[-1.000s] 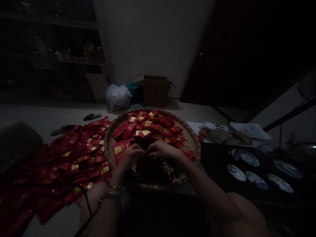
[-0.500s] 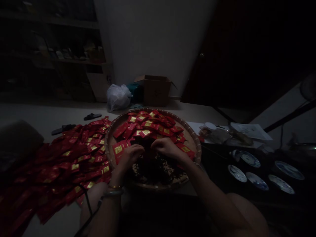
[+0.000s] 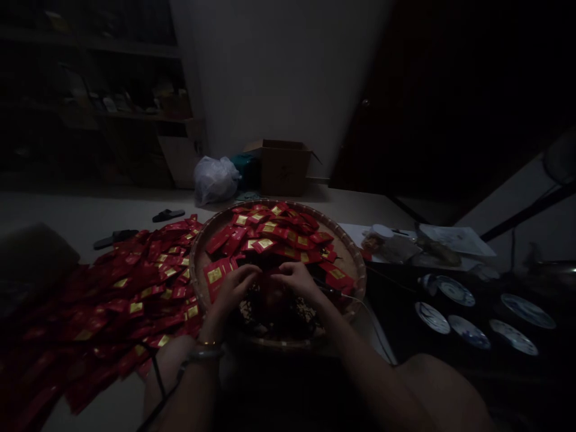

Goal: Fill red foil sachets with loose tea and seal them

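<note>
A round woven bamboo tray (image 3: pixel 353 243) stands before me, its far half heaped with small red packets (image 3: pixel 270 228) bearing gold labels. Dark, leaf-like loose material (image 3: pixel 301 312) covers its near part. Above that, my left hand (image 3: pixel 238 285) and my right hand (image 3: pixel 297 282) face each other with bent fingers pinched together. Between them hangs a dark red packet (image 3: pixel 273 289), gripped near its top from both sides; the dim light blurs its outline. Beside my right wrist lies a thin tool with a pale cord (image 3: pixel 344 294) running over the tray's rim.
Many more red packets (image 3: pixel 148 288) are piled on the floor at left, near dark slippers (image 3: pixel 168 215). Behind the tray are a white plastic bag (image 3: pixel 216 180) and an open cardboard box (image 3: pixel 285 168). Blue-and-white plates (image 3: pixel 454 290) rest on the dark surface at right.
My right hand has shifted slightly down and left, nearer my left hand. The dark red packet shows more clearly between them, and the thin corded tool has come into sight beside my right wrist.
</note>
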`<state>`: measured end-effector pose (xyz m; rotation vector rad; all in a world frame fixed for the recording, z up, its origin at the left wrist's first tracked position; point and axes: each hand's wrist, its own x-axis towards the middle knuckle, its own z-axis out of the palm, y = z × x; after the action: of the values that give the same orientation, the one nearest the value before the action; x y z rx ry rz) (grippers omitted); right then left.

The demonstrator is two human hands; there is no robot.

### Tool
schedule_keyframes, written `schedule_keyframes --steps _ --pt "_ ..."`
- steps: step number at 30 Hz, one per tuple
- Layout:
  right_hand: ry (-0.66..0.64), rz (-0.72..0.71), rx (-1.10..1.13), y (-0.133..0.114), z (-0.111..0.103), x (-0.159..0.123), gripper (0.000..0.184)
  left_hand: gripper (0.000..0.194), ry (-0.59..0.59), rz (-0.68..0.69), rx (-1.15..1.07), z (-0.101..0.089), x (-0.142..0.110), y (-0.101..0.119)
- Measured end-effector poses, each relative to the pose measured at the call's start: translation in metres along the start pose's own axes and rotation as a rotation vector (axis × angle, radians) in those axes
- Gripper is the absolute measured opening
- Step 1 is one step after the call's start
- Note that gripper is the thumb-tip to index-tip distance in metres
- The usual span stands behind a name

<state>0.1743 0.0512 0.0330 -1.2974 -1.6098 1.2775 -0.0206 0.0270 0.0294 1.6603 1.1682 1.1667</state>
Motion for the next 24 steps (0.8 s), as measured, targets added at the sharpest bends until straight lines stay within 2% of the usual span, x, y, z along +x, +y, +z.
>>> schedule_keyframes --steps 3,7,13,17,22,24 --pt "0.074 0.037 0.059 0.001 0.004 0.002 0.033 0.047 0.035 -0.150 -0.111 0.007 0.001 0.001" --pt "0.036 0.029 0.062 -0.004 0.000 0.002 0.039 0.037 -0.004 -0.297 -0.162 0.012 0.003 -0.002" --pt "-0.108 0.094 0.097 -0.010 -0.004 -0.001 0.037 0.030 -0.026 -0.273 -0.227 0.013 0.003 -0.005" --pt "-0.095 0.083 0.069 -0.006 -0.003 -0.002 0.030 0.034 -0.023 -0.258 -0.249 0.020 0.003 -0.002" --pt "0.025 0.048 0.084 -0.002 0.001 0.003 0.027 0.047 -0.214 -0.399 -0.361 0.029 -0.001 0.004" --pt "0.027 0.029 0.099 -0.001 0.003 0.004 0.025 0.047 -0.232 -0.463 -0.370 0.030 -0.003 0.005"
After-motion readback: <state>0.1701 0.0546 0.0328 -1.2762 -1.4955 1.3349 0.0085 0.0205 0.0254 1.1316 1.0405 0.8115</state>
